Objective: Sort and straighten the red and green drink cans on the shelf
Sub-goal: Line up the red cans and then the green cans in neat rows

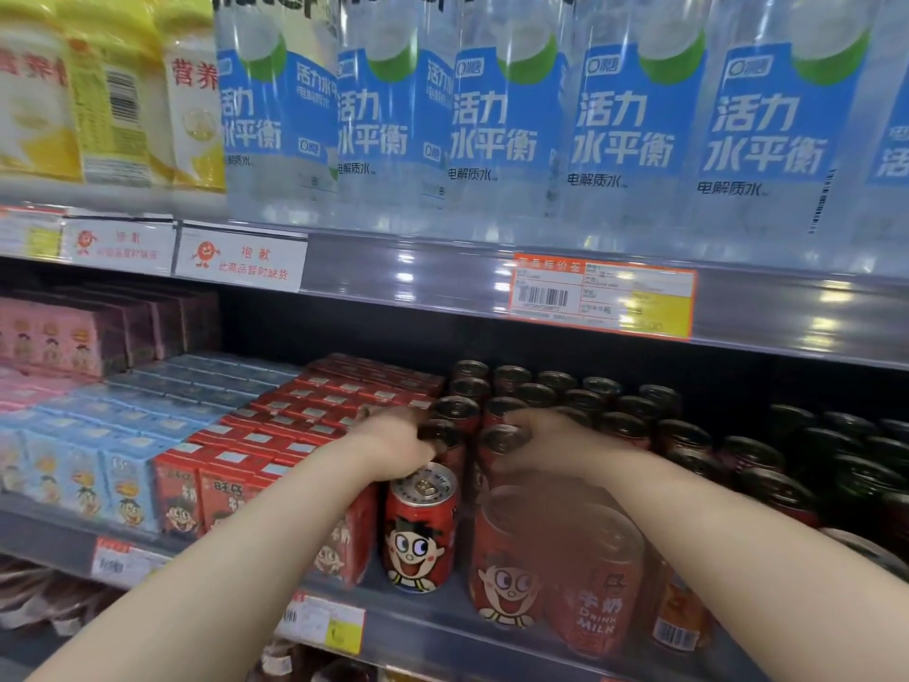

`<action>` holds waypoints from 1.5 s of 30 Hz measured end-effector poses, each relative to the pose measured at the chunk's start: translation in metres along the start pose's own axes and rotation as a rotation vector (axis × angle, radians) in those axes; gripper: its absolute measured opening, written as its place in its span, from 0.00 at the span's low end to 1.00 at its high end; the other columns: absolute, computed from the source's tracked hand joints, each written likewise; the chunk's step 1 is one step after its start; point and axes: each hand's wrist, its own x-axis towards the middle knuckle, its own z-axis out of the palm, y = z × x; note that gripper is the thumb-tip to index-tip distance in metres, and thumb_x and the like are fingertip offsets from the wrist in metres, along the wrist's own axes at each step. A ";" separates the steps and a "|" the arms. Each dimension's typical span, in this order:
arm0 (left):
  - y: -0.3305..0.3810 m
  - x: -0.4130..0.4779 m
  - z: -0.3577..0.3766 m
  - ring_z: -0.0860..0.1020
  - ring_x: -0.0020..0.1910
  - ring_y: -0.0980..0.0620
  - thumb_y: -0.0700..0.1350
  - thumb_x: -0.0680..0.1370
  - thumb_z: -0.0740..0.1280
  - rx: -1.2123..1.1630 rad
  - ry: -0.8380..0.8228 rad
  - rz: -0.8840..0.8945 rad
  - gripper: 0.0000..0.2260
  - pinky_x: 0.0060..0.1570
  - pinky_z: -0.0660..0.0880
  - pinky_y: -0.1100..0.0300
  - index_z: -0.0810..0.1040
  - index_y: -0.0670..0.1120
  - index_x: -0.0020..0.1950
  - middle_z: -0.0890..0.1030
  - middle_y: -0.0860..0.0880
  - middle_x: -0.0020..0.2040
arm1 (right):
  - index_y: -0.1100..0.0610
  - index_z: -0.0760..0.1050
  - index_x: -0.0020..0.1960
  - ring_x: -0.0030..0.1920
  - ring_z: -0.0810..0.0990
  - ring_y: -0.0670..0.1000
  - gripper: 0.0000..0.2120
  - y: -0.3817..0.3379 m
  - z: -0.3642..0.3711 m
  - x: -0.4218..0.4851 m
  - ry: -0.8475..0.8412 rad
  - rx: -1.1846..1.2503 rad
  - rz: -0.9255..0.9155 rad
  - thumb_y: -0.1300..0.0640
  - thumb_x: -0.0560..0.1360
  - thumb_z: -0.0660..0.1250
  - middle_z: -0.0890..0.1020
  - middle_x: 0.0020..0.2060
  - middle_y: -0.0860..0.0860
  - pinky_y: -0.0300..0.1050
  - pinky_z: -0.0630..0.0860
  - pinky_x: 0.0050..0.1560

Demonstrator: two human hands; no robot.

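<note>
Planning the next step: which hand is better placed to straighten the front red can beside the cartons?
Probably left: left hand sits just behind the front red can; right hand is farther right.

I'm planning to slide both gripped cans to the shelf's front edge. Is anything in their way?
Yes. A face-label can stands at the edge in front of the left can that the left hand grips; blurred front cans stand before the right can in the right hand.
</note>
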 end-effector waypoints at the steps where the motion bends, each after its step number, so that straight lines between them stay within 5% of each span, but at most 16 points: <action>1: -0.002 0.001 0.000 0.73 0.63 0.47 0.57 0.75 0.63 -0.034 -0.015 0.001 0.20 0.66 0.67 0.51 0.72 0.53 0.65 0.75 0.47 0.65 | 0.53 0.64 0.71 0.60 0.76 0.51 0.34 -0.001 0.001 0.000 -0.013 -0.046 -0.017 0.58 0.68 0.75 0.74 0.65 0.53 0.45 0.77 0.57; 8: 0.003 0.003 -0.004 0.61 0.73 0.51 0.61 0.75 0.61 0.094 -0.023 0.056 0.21 0.74 0.39 0.50 0.72 0.58 0.66 0.68 0.52 0.72 | 0.51 0.68 0.69 0.63 0.73 0.50 0.34 -0.005 -0.011 0.001 -0.023 -0.299 -0.052 0.51 0.66 0.76 0.74 0.65 0.50 0.38 0.68 0.61; 15: 0.002 0.000 -0.005 0.64 0.72 0.50 0.59 0.75 0.65 -0.064 -0.033 0.071 0.20 0.74 0.52 0.51 0.73 0.57 0.65 0.69 0.52 0.72 | 0.48 0.65 0.70 0.65 0.70 0.48 0.32 -0.009 -0.018 -0.002 -0.128 -0.324 -0.042 0.57 0.69 0.73 0.71 0.68 0.48 0.39 0.66 0.64; 20: 0.006 -0.004 0.001 0.62 0.73 0.49 0.58 0.78 0.58 0.071 0.026 0.126 0.20 0.74 0.44 0.48 0.68 0.58 0.69 0.66 0.50 0.73 | 0.48 0.61 0.73 0.67 0.69 0.49 0.34 -0.014 -0.020 -0.021 -0.058 -0.481 -0.091 0.50 0.71 0.71 0.68 0.70 0.49 0.39 0.65 0.64; 23: 0.012 -0.018 0.008 0.67 0.68 0.48 0.56 0.78 0.60 -0.080 0.187 0.292 0.19 0.70 0.61 0.51 0.70 0.54 0.68 0.70 0.48 0.69 | 0.47 0.69 0.65 0.56 0.74 0.46 0.25 -0.020 -0.035 -0.054 0.002 -0.542 -0.106 0.42 0.70 0.69 0.75 0.59 0.46 0.39 0.71 0.57; 25: 0.016 -0.032 0.010 0.70 0.65 0.50 0.57 0.77 0.60 -0.137 0.191 0.406 0.18 0.65 0.67 0.54 0.74 0.52 0.65 0.74 0.50 0.65 | 0.44 0.67 0.66 0.58 0.74 0.46 0.30 -0.021 -0.045 -0.080 -0.164 -0.600 -0.027 0.35 0.68 0.67 0.74 0.60 0.44 0.41 0.72 0.59; 29: 0.013 -0.052 0.011 0.67 0.66 0.50 0.67 0.73 0.59 0.153 0.018 0.401 0.29 0.65 0.66 0.54 0.67 0.55 0.70 0.70 0.51 0.68 | 0.39 0.49 0.74 0.72 0.62 0.48 0.46 -0.015 -0.032 -0.110 -0.277 -0.697 0.038 0.32 0.63 0.68 0.60 0.74 0.44 0.46 0.64 0.70; 32: 0.004 -0.058 0.005 0.62 0.71 0.49 0.68 0.69 0.63 0.310 -0.010 0.386 0.38 0.70 0.60 0.54 0.57 0.56 0.74 0.64 0.52 0.72 | 0.39 0.44 0.74 0.72 0.62 0.50 0.45 -0.008 -0.007 -0.111 -0.209 -0.734 -0.060 0.31 0.66 0.65 0.60 0.74 0.45 0.48 0.65 0.68; 40: -0.004 -0.056 -0.005 0.59 0.72 0.51 0.55 0.70 0.72 0.227 -0.135 0.427 0.39 0.71 0.59 0.56 0.55 0.57 0.75 0.60 0.54 0.74 | 0.43 0.51 0.74 0.68 0.66 0.51 0.36 -0.009 0.021 -0.100 -0.016 -0.694 -0.203 0.35 0.72 0.61 0.67 0.71 0.46 0.51 0.68 0.66; 45: 0.011 -0.059 0.003 0.60 0.72 0.51 0.64 0.67 0.70 0.156 -0.117 0.448 0.43 0.70 0.60 0.55 0.54 0.56 0.75 0.61 0.52 0.73 | 0.46 0.51 0.75 0.72 0.63 0.49 0.43 -0.006 0.011 -0.097 -0.066 -0.516 -0.172 0.35 0.68 0.67 0.61 0.74 0.48 0.46 0.64 0.70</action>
